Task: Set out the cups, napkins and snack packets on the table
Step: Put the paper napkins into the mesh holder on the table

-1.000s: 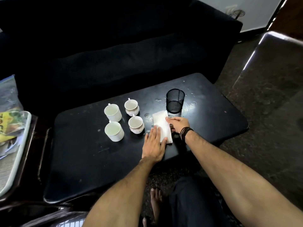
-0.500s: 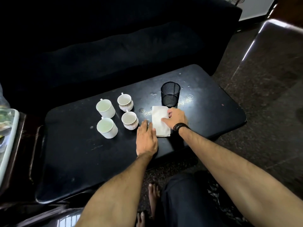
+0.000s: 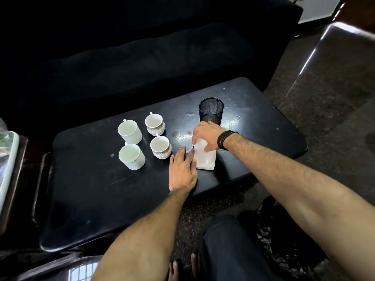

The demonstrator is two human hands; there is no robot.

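Several white cups stand in a square group on the black table (image 3: 81, 189): two plain ones (image 3: 129, 131) (image 3: 131, 156) on the left and two patterned ones (image 3: 155, 124) (image 3: 161, 147) on the right. A folded white napkin (image 3: 206, 161) lies to their right, just in front of a black mesh holder (image 3: 211, 110). My right hand (image 3: 207, 134) rests on the napkin's far end, fingers curled over its left edge. My left hand (image 3: 182, 171) lies flat on the table, fingertips touching the napkin's near left edge. No snack packets show on the table.
A black sofa (image 3: 142, 57) runs along the table's far side. A pale tray (image 3: 8, 165) with packets sits on a side stand at the left edge. My leg and bare feet are below the table's near edge. Dark stone floor lies to the right.
My right hand has slid over the napkin's far end, covering more of it. My left hand has shifted slightly left, off the napkin's top. The view has tilted a little.
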